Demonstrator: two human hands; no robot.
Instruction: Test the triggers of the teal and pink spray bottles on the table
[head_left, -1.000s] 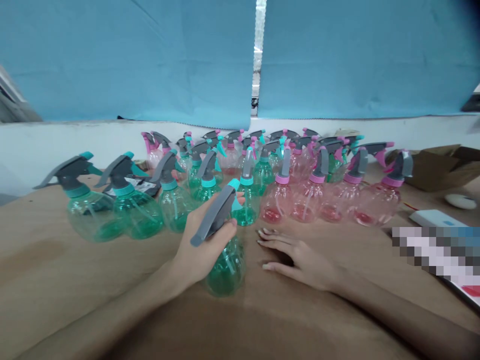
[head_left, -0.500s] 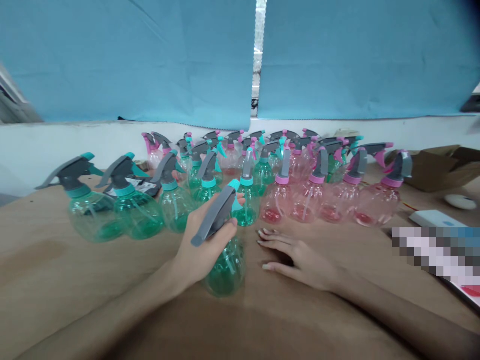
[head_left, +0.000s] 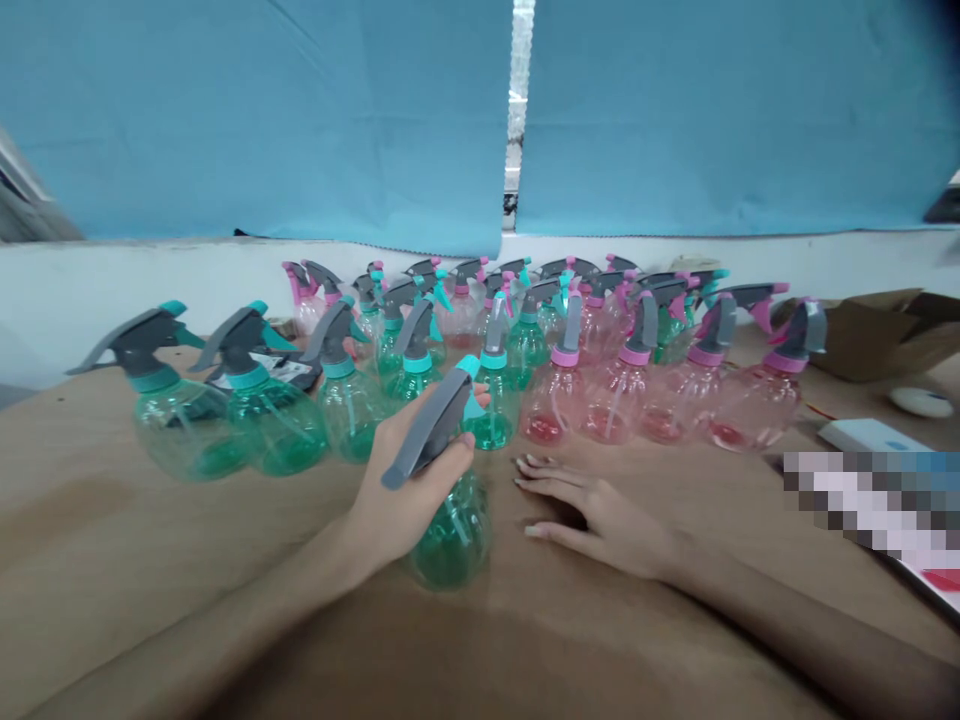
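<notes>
My left hand (head_left: 409,480) is wrapped round the neck of a green spray bottle (head_left: 451,545) with a grey and teal trigger head. The bottle is upright in front of me, and its neck is hidden by my fingers. My right hand (head_left: 592,510) lies on the table with its fingers spread, holding nothing, to the right of that bottle. Just beyond my hands stands a front row of spray bottles: green ones with teal collars, such as the green bottle (head_left: 277,430), on the left, and pink ones, such as the pink bottle (head_left: 551,405), on the right.
More green and pink spray bottles crowd behind the front row, before a white ledge and blue cloth (head_left: 262,130). At right are a brown cardboard box (head_left: 874,335), a white mouse (head_left: 921,402), a white box (head_left: 870,437) and a blurred-out flat item. A dark object (head_left: 304,375) lies behind the left bottles.
Almost nothing differs. My left hand keeps its hold on the green spray bottle, and my right hand rests in the same place; the view has shifted very slightly.
</notes>
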